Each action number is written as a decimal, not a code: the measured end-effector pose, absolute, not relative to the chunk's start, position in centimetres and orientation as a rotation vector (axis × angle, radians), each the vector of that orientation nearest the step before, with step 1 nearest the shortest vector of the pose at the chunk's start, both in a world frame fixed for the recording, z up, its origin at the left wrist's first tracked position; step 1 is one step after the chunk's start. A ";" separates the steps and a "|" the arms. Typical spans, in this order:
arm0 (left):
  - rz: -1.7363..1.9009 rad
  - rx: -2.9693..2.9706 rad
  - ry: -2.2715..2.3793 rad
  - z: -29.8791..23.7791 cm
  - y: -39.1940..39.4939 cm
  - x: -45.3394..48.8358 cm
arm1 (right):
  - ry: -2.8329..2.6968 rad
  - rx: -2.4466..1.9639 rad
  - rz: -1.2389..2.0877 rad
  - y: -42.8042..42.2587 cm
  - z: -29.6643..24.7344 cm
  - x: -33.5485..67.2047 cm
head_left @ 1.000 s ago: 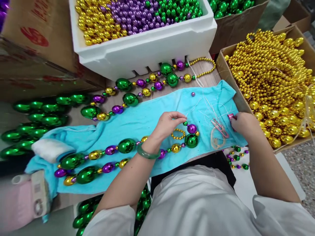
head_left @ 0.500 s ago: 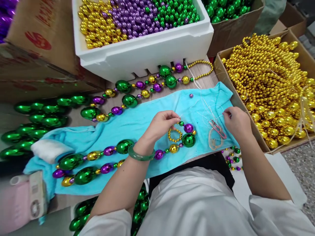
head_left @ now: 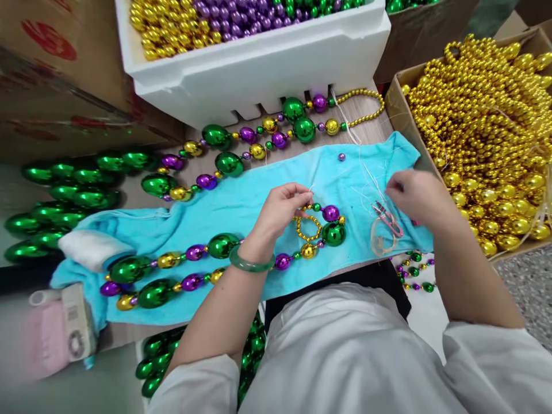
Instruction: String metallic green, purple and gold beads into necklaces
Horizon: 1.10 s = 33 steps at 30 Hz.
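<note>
My left hand is closed in a pinch on the end of a bead necklace, with a short bit of white thread sticking up at the fingertips. The necklace has green, purple and gold beads and a small loop of gold beads just below the fingers. It runs left beneath my wrist, which wears a green bangle. My right hand has its fingers curled together above the right end of the towel; what is in them is hidden. Near it lie pink thread snips, loose white threads and a pale ring-shaped band.
A turquoise towel covers the work surface. Another bead necklace lies behind it, and a single purple bead rests on it. A white foam box of beads stands behind; a carton of gold strands stands right.
The whole view has shifted slightly as the head moved. My right hand has moved a little away from my body relative to the snips. My left hand keeps its pinch.
</note>
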<state>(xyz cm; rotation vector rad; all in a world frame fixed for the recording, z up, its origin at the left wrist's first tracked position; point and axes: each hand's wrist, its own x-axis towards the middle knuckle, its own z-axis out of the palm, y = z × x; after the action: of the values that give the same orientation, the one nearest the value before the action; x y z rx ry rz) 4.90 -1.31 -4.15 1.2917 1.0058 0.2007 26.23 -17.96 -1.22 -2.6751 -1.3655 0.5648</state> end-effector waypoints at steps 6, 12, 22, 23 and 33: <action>0.148 1.277 0.980 -4.4 -1.9 6.1 | -1.401 -2.906 0.669 -23.0 -5.3 22.2; 0.142 1.314 0.935 -4.1 -2.1 6.6 | -1.304 -2.655 0.707 -24.8 -6.7 23.8; 0.102 1.358 0.859 -3.9 -2.2 6.6 | -1.096 -2.036 0.762 -23.2 -5.4 24.7; 0.094 1.363 0.847 -3.9 -2.2 6.6 | -1.097 -1.900 0.865 -22.3 -5.6 24.3; 0.093 1.372 0.798 -4.0 -2.0 6.7 | -1.140 -1.658 1.220 -15.7 -7.3 22.8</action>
<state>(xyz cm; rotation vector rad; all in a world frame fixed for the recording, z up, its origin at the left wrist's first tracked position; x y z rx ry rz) 6.73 -1.99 -3.97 1.3724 0.7984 0.0934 22.80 -15.71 -7.28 -1.6575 -1.1404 1.2199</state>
